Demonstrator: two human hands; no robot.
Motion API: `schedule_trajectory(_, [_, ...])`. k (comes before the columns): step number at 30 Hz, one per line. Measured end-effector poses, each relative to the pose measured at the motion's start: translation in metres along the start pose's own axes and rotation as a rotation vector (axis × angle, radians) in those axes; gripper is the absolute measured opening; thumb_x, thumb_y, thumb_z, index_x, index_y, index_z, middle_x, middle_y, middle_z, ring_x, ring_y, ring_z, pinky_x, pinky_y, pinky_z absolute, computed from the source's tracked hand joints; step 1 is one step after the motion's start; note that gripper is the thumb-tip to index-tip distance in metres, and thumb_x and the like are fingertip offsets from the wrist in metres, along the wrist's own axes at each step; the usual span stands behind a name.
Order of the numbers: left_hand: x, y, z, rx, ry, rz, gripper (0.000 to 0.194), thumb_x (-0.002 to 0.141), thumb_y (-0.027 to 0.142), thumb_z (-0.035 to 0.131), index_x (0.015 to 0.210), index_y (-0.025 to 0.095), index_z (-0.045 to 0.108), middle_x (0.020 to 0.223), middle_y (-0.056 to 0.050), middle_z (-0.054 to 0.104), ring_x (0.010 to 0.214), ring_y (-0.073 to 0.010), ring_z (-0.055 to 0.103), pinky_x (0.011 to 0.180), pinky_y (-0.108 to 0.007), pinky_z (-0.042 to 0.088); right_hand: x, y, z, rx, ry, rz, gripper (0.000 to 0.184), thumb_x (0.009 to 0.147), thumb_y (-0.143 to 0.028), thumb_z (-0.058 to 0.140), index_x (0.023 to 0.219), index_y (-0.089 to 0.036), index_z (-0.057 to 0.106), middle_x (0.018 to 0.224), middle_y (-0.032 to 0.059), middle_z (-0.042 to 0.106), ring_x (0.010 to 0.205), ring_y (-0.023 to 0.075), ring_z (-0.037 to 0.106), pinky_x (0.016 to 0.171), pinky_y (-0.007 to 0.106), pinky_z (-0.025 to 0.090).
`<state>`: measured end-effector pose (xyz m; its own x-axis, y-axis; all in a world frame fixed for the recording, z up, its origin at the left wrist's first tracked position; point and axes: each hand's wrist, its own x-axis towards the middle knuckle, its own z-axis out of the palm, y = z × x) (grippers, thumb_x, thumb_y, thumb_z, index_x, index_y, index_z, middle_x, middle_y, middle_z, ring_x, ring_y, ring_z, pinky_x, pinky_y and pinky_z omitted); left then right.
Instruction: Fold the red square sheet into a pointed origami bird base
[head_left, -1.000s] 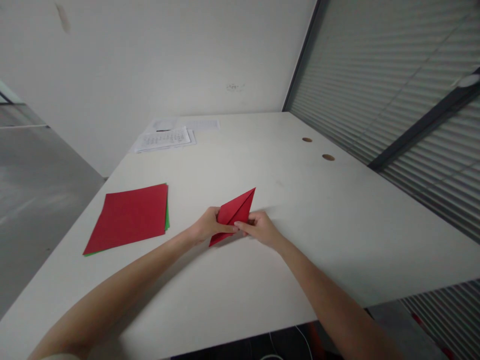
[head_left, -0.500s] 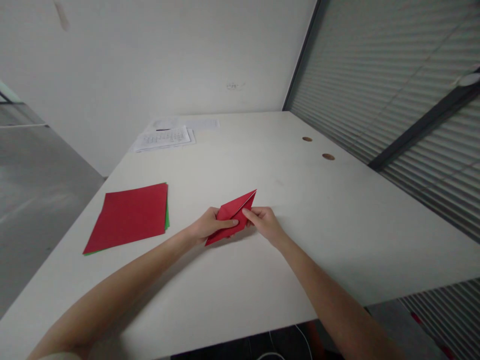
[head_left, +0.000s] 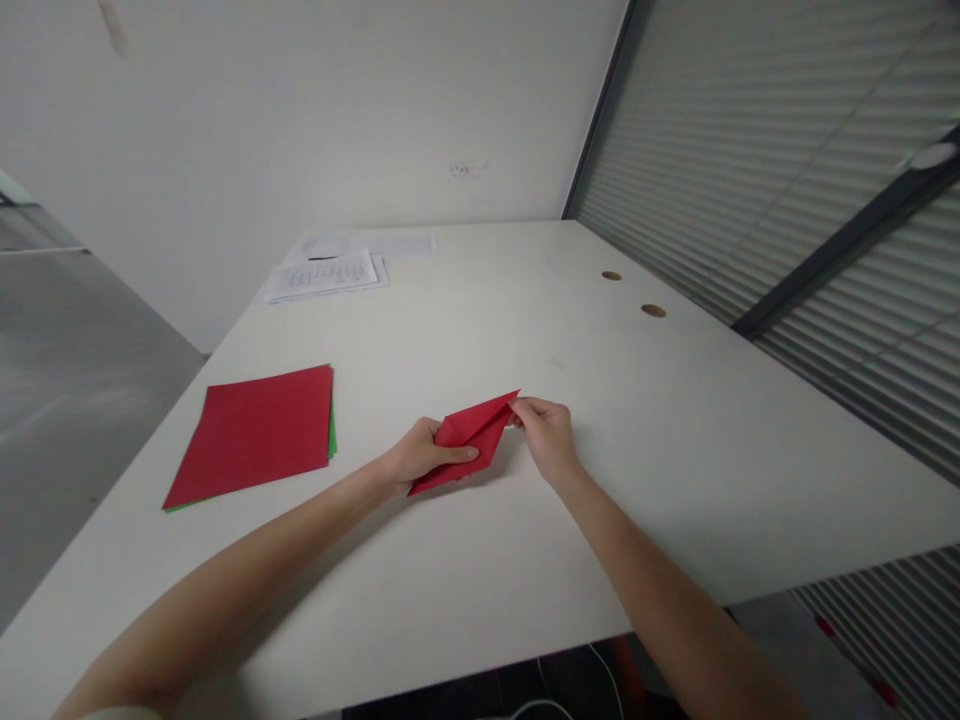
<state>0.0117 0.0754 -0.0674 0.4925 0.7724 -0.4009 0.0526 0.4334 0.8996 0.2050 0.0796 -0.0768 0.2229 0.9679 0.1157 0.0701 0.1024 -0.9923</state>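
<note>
Just above the table, a folded piece of red paper (head_left: 480,432) with pointed ends is held between my hands. My left hand (head_left: 427,455) grips its left part, thumb lying across the front and the other fingers mostly hidden behind. At the upper right point, my right hand (head_left: 541,425) pinches the paper's edge between thumb and fingers. A diagonal flap crosses the front of the folded paper. To the left lies a stack of square sheets (head_left: 255,430), red on top with green showing beneath.
The white table (head_left: 465,340) stretches back to a wall. Written papers (head_left: 326,275) lie at its far left, a dark pen (head_left: 322,259) on them. Two round holes (head_left: 653,311) pierce the right side, beside window blinds (head_left: 750,180). White cables (head_left: 541,706) hang below the front edge.
My right hand has slid up and right, from the middle of the paper's right side to its pointed tip. My left hand keeps its hold.
</note>
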Motion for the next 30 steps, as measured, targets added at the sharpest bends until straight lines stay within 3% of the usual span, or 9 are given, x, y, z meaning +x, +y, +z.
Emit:
schedule_trajectory(6, [-0.002,0.002,-0.001,0.007,-0.015,-0.014,0.027,0.062,0.031,0.085,0.072,0.011,0.070,0.061,-0.003,0.068,0.051,-0.0107,0.060,0.053,-0.022,0.048,0.003,0.001,-0.003,-0.032,0.046,-0.042,0.033,0.072,-0.040,0.058,0.046,-0.020,0.055,0.049,0.0014,0.054,0.055,0.0143,0.047,0.056,0.028,0.038])
schedule_trajectory(10, [-0.002,0.005,0.000,-0.004,0.016,0.007,0.030,0.061,0.032,0.086,0.073,0.010,0.068,0.062,-0.004,0.069,0.051,-0.0115,0.061,0.052,-0.022,0.048,0.006,0.008,-0.004,0.122,0.059,-0.058,0.031,0.076,-0.045,0.062,0.060,-0.018,0.065,0.058,0.0020,0.059,0.058,0.0131,0.047,0.057,0.028,0.038])
schedule_trajectory(13, [-0.002,0.006,0.001,-0.010,0.101,0.107,0.032,0.063,0.036,0.084,0.074,0.010,0.068,0.061,-0.004,0.069,0.052,-0.0119,0.061,0.052,-0.022,0.047,0.003,0.009,-0.001,0.127,-0.143,0.009,0.044,0.078,-0.058,0.059,0.064,-0.017,0.068,0.064,0.0046,0.063,0.058,0.0130,0.049,0.056,0.028,0.037])
schedule_trajectory(15, [-0.001,0.006,0.002,0.000,0.141,0.171,0.034,0.066,0.038,0.083,0.075,0.009,0.068,0.061,-0.005,0.069,0.052,-0.0113,0.060,0.052,-0.021,0.046,-0.002,0.008,0.002,0.009,-0.324,0.049,0.050,0.076,-0.062,0.061,0.056,-0.017,0.064,0.057,0.0036,0.060,0.054,0.0128,0.047,0.054,0.028,0.035])
schedule_trajectory(17, [-0.001,0.005,0.002,0.015,0.160,0.200,0.035,0.067,0.040,0.082,0.077,0.009,0.069,0.063,-0.005,0.069,0.052,-0.0109,0.060,0.052,-0.021,0.046,-0.007,0.005,0.004,-0.106,-0.412,0.028,0.050,0.076,-0.061,0.062,0.051,-0.017,0.060,0.051,0.0018,0.056,0.051,0.0123,0.045,0.053,0.028,0.033])
schedule_trajectory(22, [0.003,0.002,-0.001,0.013,0.062,0.158,0.039,0.064,0.041,0.085,0.083,0.009,0.072,0.068,-0.005,0.071,0.057,-0.0125,0.064,0.059,-0.023,0.052,-0.005,0.003,0.001,-0.170,-0.310,-0.058,0.051,0.078,-0.061,0.059,0.050,-0.019,0.056,0.049,0.0009,0.053,0.051,0.0126,0.042,0.053,0.028,0.032])
schedule_trajectory(25, [0.005,0.000,-0.001,-0.001,0.092,0.136,0.041,0.058,0.042,0.088,0.078,0.009,0.072,0.069,-0.006,0.072,0.058,-0.0138,0.066,0.060,-0.025,0.054,-0.004,0.005,0.001,-0.143,-0.243,-0.051,0.051,0.078,-0.064,0.058,0.052,-0.019,0.056,0.051,0.0017,0.055,0.052,0.0134,0.044,0.053,0.028,0.034])
schedule_trajectory(30, [0.005,-0.002,0.003,-0.059,0.115,0.177,0.044,0.055,0.043,0.089,0.077,0.009,0.072,0.073,-0.007,0.073,0.061,-0.0151,0.068,0.064,-0.028,0.057,-0.010,0.005,0.008,-0.166,-0.336,-0.028,0.056,0.076,-0.068,0.058,0.049,-0.019,0.053,0.048,0.0000,0.051,0.048,0.0117,0.041,0.049,0.027,0.033])
